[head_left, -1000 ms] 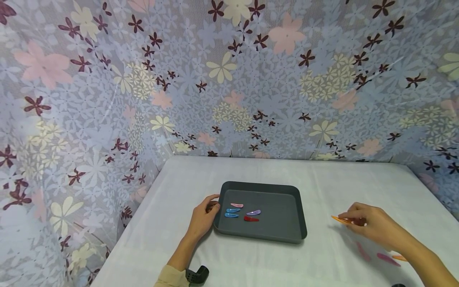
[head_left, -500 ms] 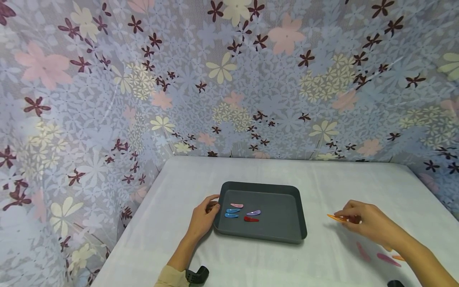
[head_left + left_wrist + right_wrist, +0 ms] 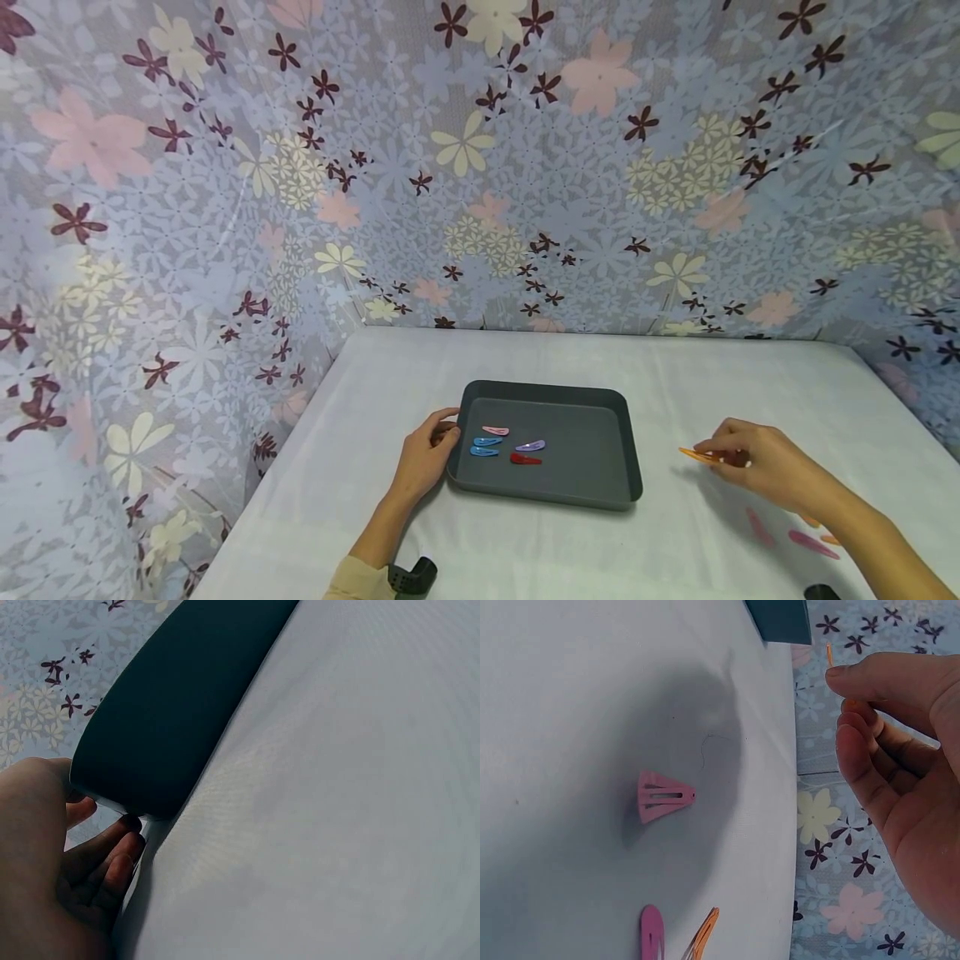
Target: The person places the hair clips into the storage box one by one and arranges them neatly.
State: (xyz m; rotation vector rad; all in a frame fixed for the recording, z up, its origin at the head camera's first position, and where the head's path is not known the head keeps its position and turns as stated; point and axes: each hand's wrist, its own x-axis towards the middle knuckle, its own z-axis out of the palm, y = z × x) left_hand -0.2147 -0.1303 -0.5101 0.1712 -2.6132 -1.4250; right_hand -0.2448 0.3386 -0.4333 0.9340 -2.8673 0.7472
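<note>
My right hand (image 3: 765, 462), over the table right of the tray, pinches an orange snap hair clip (image 3: 697, 455) between thumb and fingertips. In the right wrist view only the end of this orange clip (image 3: 829, 655) sticks out past the thumb. My left hand (image 3: 423, 454) holds the left edge of a dark grey tray (image 3: 555, 492); in the left wrist view its curled fingers touch the tray wall (image 3: 165, 712). Inside the tray's left half lie a pink clip (image 3: 496, 431), two blue clips (image 3: 485, 451), a purple clip (image 3: 531, 446) and a red clip (image 3: 525, 458).
Below my right hand, on the white table (image 3: 570, 550), lie a pink clip (image 3: 666, 796), a magenta clip (image 3: 813, 543) and orange clips (image 3: 703, 934), partly hidden by the forearm. A flowered cloth (image 3: 480, 208) hangs behind and to the left.
My right hand has moved a little left, toward the tray, with the orange hair clip. Another orange clip has come into view beneath the right wrist. The left hand and tray stay put.
</note>
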